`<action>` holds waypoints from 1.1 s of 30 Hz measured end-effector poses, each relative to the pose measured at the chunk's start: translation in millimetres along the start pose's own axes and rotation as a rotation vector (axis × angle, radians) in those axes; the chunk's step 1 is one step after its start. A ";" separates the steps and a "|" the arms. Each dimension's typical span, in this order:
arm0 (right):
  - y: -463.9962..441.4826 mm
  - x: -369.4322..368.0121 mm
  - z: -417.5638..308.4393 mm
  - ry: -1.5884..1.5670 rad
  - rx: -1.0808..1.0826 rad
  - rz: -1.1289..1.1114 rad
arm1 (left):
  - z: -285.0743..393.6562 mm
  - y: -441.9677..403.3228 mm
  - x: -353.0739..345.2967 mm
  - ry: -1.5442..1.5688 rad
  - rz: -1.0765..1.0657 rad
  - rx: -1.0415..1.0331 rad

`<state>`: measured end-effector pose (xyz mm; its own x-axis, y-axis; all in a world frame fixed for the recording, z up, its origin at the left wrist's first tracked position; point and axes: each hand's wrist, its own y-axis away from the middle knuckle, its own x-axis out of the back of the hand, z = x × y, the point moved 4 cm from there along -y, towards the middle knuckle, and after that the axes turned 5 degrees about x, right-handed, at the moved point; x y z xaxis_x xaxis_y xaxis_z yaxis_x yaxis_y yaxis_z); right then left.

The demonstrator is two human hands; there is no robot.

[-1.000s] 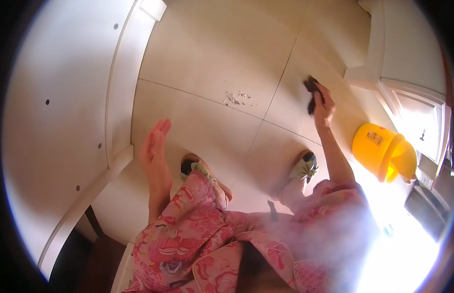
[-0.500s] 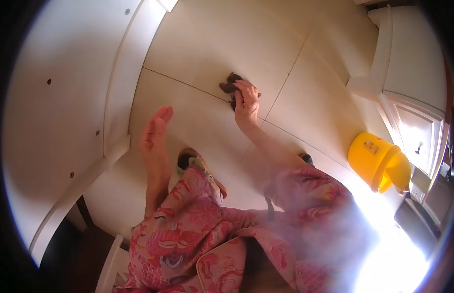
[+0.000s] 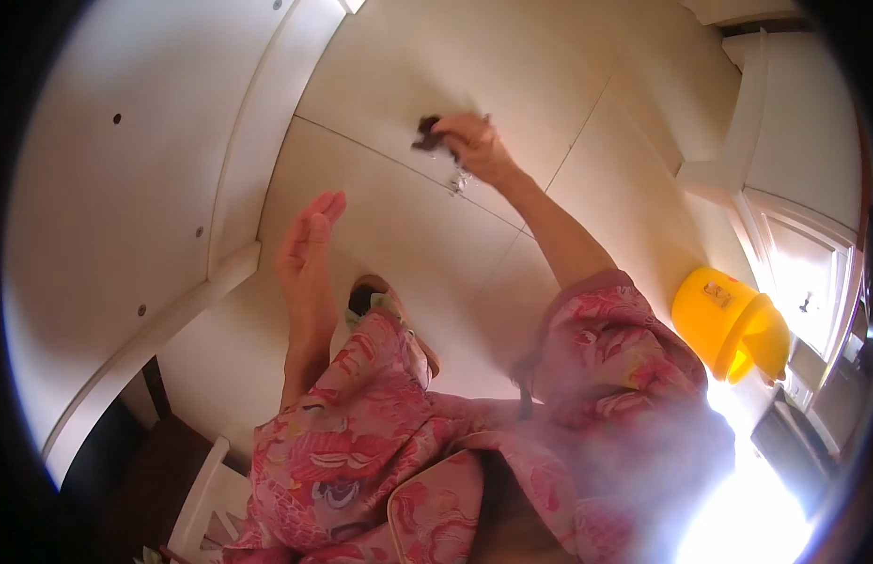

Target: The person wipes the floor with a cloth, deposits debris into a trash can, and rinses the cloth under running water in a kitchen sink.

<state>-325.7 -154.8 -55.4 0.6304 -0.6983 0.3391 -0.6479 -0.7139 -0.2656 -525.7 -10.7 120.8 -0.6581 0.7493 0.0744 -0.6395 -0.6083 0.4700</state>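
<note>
My right hand [image 3: 474, 146] is closed on a dark brown crumpled cloth [image 3: 429, 133] over the tiled floor [image 3: 399, 226]. Small shiny bits [image 3: 460, 181] show on the tiles beneath it, too small to name. My left hand [image 3: 305, 244] holds nothing; its fingers stretch out close together, in the air above the floor at the left. The left forearm lies by my knee in pink patterned fabric [image 3: 361, 395]. A slipper [image 3: 366, 296] shows on one foot beside it.
A yellow bucket-like bin [image 3: 714, 305] with an opening at one end is at the right. White cabinets [image 3: 803, 132] stand behind it. A white panel with screw holes [image 3: 159, 169] runs along the left. Bright glare covers the lower right.
My right hand has moved slightly up with the dark cloth, uncovering shiny bits on the tiles. The left hand stays nearly still, and the view has shifted a little.
</note>
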 end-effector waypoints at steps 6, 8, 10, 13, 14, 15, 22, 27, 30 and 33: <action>44.7 5.0 -33.2 -0.118 -0.055 -0.192 | -5.1 -0.1 11.2 0.003 0.040 -0.022; 43.6 48.9 -30.1 -0.018 -0.110 -0.021 | -5.9 4.0 11.0 0.013 0.043 -0.006; 56.9 90.6 -7.6 0.072 -0.171 0.267 | -7.2 5.5 11.1 0.017 0.034 0.007; 77.6 116.0 10.1 0.364 -0.165 0.250 | -7.3 3.7 6.5 0.027 0.003 -0.017; 72.2 115.0 -8.5 0.367 -0.165 0.251 | -3.5 4.4 3.6 -0.008 -0.006 -0.018; 58.0 103.7 -52.3 0.650 -0.027 0.154 | -1.5 4.0 1.5 -0.044 -0.012 -0.019; 82.0 2.8 -65.3 0.520 -0.402 -0.153 | -4.9 3.1 3.7 -0.032 0.018 -0.008; 63.9 -16.7 -55.4 0.471 -0.433 -0.228 | -9.0 -0.2 6.7 0.060 0.005 -0.001; 69.0 -20.8 -43.0 0.531 -0.360 -0.323 | -9.9 -0.2 4.4 0.063 -0.006 0.001; 69.2 -23.9 -42.2 0.594 -0.340 -0.369 | -4.8 1.4 -0.6 -0.009 0.001 -0.014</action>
<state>-403.7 -185.4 -43.8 0.5580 -0.2053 0.8040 -0.5967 -0.7726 0.2168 -528.1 -13.3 117.2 -0.6549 0.7511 0.0829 -0.6447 -0.6126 0.4574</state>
